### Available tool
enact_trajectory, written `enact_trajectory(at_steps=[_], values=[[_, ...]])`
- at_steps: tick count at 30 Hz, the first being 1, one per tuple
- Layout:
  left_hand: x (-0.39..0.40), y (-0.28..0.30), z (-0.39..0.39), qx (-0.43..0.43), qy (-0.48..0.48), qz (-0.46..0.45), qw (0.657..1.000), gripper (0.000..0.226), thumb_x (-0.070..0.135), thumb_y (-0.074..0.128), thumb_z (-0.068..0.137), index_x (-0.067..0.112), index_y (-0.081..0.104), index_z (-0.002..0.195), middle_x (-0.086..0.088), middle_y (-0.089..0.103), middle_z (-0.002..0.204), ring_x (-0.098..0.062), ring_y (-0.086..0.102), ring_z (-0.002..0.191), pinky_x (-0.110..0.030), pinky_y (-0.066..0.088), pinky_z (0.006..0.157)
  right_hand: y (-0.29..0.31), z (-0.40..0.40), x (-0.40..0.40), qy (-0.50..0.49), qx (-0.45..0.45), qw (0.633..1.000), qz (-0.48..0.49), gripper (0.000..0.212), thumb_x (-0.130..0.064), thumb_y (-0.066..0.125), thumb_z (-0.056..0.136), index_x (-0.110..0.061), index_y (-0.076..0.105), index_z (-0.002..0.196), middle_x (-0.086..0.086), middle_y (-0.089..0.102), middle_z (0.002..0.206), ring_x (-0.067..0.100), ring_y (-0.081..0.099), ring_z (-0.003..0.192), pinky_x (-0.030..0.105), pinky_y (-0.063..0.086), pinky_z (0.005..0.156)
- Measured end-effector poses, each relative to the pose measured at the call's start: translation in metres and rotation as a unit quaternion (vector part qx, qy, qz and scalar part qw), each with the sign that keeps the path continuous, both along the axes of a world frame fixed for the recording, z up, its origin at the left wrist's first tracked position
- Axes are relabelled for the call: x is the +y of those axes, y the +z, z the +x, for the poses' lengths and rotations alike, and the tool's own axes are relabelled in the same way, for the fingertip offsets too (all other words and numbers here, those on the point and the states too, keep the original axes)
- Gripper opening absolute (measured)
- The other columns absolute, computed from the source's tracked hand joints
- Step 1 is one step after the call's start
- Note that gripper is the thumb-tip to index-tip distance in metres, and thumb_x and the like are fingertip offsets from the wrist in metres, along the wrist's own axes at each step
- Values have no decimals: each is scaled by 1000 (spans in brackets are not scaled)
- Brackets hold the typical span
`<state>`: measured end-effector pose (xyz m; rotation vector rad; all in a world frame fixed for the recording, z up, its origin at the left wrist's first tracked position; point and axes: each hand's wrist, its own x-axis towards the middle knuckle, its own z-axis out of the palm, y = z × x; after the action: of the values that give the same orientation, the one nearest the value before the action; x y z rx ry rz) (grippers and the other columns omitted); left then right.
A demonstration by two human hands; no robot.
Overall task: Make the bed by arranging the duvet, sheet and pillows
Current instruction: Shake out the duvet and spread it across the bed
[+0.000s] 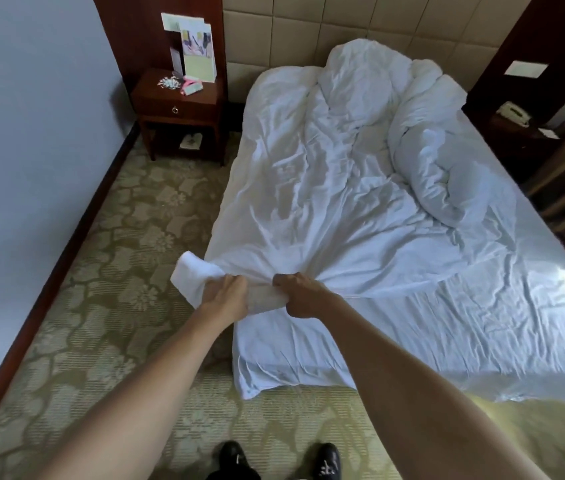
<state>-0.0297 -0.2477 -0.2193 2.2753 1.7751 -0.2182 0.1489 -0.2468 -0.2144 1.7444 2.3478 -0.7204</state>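
Note:
A white duvet [326, 174] lies rumpled along the bed, bunched in thick folds near the headboard and on the right side. Its near left corner [194, 275] is lifted off the foot of the bed. My left hand [225, 294] grips that corner from below. My right hand [300, 294] grips a bunch of the duvet's edge just beside it, and creases fan out from the grip. A white sheet [447, 327] covers the mattress and hangs over the foot end. I see no pillow apart from the bunched folds.
A dark wooden nightstand [179, 105] with leaflets and small items stands left of the bed. A second stand holds a telephone [513, 114] on the right. A padded headboard [360, 26] is behind. Patterned carpet [118, 254] runs between the left wall and the bed. My shoes [328, 460] stand at the foot.

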Motion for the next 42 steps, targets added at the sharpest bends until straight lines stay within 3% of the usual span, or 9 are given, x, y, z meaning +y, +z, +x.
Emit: enact_trajectory(at_steps=[3,7,11,17,24,29,33,37,42], values=[[-2,-10,15,28,4,-36,999,24,25,60,87,18,53,108,-2,59,115,-26,57,111,-40,40,90,-2,24,-8,-20,123,988,-93,37,8,53,80,-7,63,112,7,65,102,25,65,98,30,54,82],[-11,-10,73,-24,47,-95,994,11,24,55,89,18,52,98,-1,56,113,-27,55,110,-39,36,88,-2,84,-21,-52,136,986,-83,24,0,55,83,-12,69,98,-1,64,83,16,64,80,22,50,67],[-23,-7,153,-53,43,-125,990,7,22,52,92,16,51,94,-5,56,107,-27,56,97,-34,37,79,2,175,-36,-107,130,979,-118,21,-1,52,84,-19,64,85,1,68,74,17,70,73,27,56,71],[-31,5,273,-83,14,-128,988,12,18,51,91,15,45,81,-1,46,84,-23,45,74,-29,34,63,4,308,-57,-173,90,977,-87,26,-3,46,87,-22,61,77,12,75,85,17,74,74,31,60,75],[-7,8,351,-106,4,-134,985,9,24,52,92,15,51,91,-4,57,102,-24,55,84,-31,43,72,3,394,-39,-226,54,970,-71,24,-11,42,85,-23,63,83,3,74,82,12,73,72,33,59,80],[47,-14,395,-113,-3,-126,986,8,24,52,92,16,51,89,-1,57,96,-22,54,80,-30,41,69,-4,439,6,-243,15,968,-69,22,-15,42,85,-23,62,83,0,71,83,11,72,71,31,57,79],[96,-32,448,-136,-20,-137,981,11,27,53,92,16,55,93,-1,57,99,-24,59,87,-32,45,74,-10,485,44,-259,-35,962,-83,22,-19,42,84,-22,64,89,2,69,90,20,70,83,36,57,84],[134,-41,500,-164,-50,-154,973,11,26,53,91,16,57,93,-1,63,95,-23,63,82,-29,43,66,-7,535,81,-282,-68,954,-82,16,-24,46,88,-28,61,88,4,63,104,26,68,92,36,55,88],[167,-47,546,-154,-69,-172,971,11,27,53,92,16,57,92,0,63,93,-22,62,82,-29,45,68,-5,584,110,-304,-78,943,-106,14,-24,46,88,-26,60,89,4,64,101,25,68,94,36,54,88]])
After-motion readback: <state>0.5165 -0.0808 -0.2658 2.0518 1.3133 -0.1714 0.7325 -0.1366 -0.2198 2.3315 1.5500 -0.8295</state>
